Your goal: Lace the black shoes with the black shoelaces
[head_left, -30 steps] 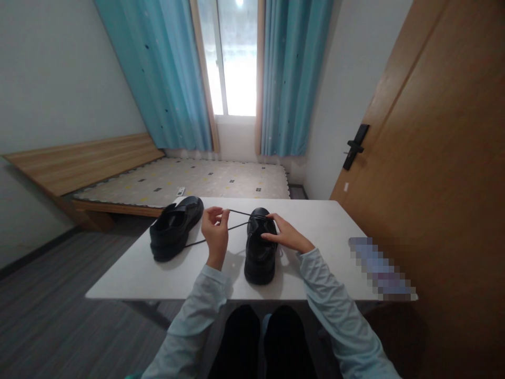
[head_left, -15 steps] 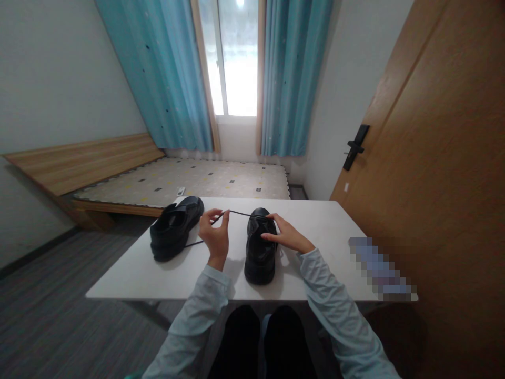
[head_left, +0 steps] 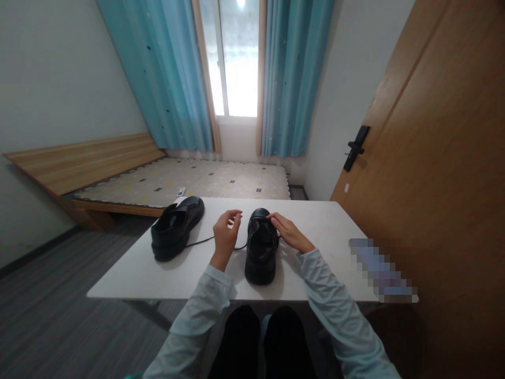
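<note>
In front of me a black shoe [head_left: 260, 255] stands upright on the white table, toe pointing away. My right hand [head_left: 291, 234] has its fingers drawn together at the right edge of the shoe's lacing area. Whether a lace is pinched there is hidden. To the shoe's left, my left hand [head_left: 226, 234] is raised, fingers bent and thumb slightly apart, with nothing visible between them. A thin black shoelace [head_left: 201, 241] runs across the table behind this hand toward the shoe. Another black shoe [head_left: 170, 237] rests farther left, angled away to the right.
The white table [head_left: 315, 281] spans the space before my knees. A pixelated flat item [head_left: 381, 268] lies at its right edge. Beyond the table is a bed [head_left: 213, 176] with a small white object [head_left: 181, 191] on it. A wooden door [head_left: 434, 173] stands at the right.
My left hand has let go of the lace and moved right, nearer the shoe. The lace has dropped to the table. My right thumb has moved up toward its fingers.
</note>
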### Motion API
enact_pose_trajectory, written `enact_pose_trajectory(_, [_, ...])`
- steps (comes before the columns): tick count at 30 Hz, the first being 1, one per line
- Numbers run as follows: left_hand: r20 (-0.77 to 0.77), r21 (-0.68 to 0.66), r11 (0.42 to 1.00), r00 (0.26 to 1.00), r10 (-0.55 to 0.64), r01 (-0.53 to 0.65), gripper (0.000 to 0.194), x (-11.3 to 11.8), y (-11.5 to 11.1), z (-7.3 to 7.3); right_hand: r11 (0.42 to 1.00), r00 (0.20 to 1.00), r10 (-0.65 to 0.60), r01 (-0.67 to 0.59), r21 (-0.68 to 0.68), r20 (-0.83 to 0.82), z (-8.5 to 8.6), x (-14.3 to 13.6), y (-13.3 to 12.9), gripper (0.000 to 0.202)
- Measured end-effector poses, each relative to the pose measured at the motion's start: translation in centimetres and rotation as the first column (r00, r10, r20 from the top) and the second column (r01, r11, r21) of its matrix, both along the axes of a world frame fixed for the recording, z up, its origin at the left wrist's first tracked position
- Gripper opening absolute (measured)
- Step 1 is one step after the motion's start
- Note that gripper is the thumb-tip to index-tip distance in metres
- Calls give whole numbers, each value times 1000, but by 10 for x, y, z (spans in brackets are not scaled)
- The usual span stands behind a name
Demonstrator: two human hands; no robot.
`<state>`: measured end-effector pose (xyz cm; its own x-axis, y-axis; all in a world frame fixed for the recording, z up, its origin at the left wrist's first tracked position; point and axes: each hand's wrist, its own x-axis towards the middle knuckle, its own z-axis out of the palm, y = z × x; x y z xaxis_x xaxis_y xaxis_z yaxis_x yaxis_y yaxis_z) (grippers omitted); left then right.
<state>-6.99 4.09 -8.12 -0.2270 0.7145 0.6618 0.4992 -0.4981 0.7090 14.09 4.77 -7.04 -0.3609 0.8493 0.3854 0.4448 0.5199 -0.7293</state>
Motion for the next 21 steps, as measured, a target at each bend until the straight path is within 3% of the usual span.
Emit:
enact_pose_trajectory(6, [-132,-104,978,972,-196,183,27,3,7,-8,996,998,-58,60,62,-31,-8,0,8,21])
enact_pose_trajectory(13, [-225,-164,957,936,-272,239,28,5,9,-11,970,988,-152,154,186,-29,0,-2,2,12])
enact_pose_trajectory(21, [-192,-173,950,937,-292,261,19,4,12,-13,951,966,-257,250,181,14,0,-4,0,6])
